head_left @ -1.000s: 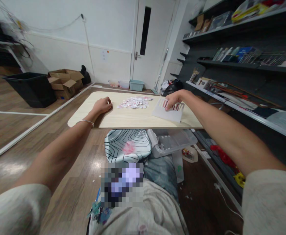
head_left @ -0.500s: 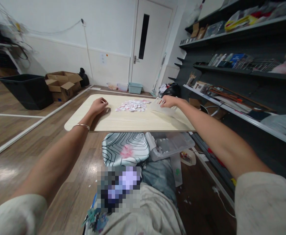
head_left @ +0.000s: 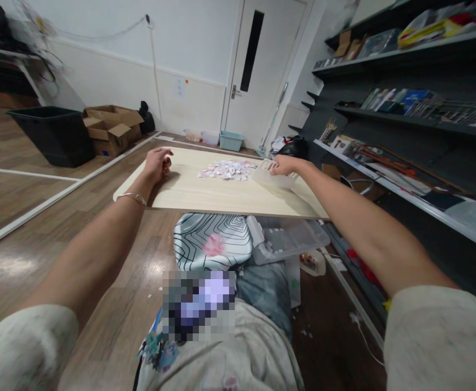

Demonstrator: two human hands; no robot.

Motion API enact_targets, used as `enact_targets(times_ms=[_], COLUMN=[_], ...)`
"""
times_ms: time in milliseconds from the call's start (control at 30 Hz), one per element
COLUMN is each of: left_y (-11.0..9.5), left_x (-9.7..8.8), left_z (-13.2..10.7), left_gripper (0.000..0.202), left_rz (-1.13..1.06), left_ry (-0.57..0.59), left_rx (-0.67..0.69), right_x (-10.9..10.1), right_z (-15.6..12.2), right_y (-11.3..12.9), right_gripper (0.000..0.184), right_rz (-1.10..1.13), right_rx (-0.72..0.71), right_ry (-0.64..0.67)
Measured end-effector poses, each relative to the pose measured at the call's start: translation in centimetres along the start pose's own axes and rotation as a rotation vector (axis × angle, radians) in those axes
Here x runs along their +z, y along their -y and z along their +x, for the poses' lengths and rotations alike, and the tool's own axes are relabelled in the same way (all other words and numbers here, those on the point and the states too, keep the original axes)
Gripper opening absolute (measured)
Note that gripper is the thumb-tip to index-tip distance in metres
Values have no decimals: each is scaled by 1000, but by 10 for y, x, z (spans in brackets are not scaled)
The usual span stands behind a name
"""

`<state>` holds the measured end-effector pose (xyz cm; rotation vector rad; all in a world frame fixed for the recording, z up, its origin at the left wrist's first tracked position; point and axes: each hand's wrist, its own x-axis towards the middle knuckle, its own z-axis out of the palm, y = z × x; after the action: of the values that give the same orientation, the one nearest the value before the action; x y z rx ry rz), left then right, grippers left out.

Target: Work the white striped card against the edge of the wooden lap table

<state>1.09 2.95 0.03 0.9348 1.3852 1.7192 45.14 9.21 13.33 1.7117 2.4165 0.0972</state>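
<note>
My right hand (head_left: 286,165) grips the rim of a translucent white plastic basket (head_left: 276,178), which is tilted over the right part of a pale wooden tabletop (head_left: 205,199). Beside the basket, a flat pile of small white and pinkish paper-like pieces (head_left: 229,170) is spread on the tabletop. My left hand (head_left: 158,164) hovers over the tabletop's left side, apart from the pile. Its fingers are loosely curled and apart, with nothing visible in them.
Below the table's near edge are a clear plastic box (head_left: 290,239) with small white pieces and a patterned cushion-like thing (head_left: 211,241). A black bin (head_left: 54,138) and cardboard boxes (head_left: 113,130) stand left. Loaded dark shelves (head_left: 401,117) line the right.
My left hand has drawn left, farther from the pile, and its fingers have loosened. My right hand still holds the basket in nearly the same place. The camera view has shifted slightly.
</note>
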Motion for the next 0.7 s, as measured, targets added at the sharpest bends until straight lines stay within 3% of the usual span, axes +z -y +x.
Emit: enact_targets(times_ms=[200,367,433,600,700], left_y=[3,5,6,8,9], left_x=[6,8,7,3,3], left_z=[2,5,5,8,11], left_gripper=[17,17,17,16,16], left_rz=[223,276,291,327,352], left_ry=[31,33,38,71,80], left_rx=[64,90,92,117,106], right_x=[0,-3,-6,-8,-2], right_z=[-1,-24,-36,-45,-36], right_y=[-13,-39,-49,-69,-65], right_gripper=[49,33,35,49,44], right_rz=[-22,9,65,153,120], right_rx=[-80,-174,-191,-200,-209], right_ry=[133,271,327,211,128])
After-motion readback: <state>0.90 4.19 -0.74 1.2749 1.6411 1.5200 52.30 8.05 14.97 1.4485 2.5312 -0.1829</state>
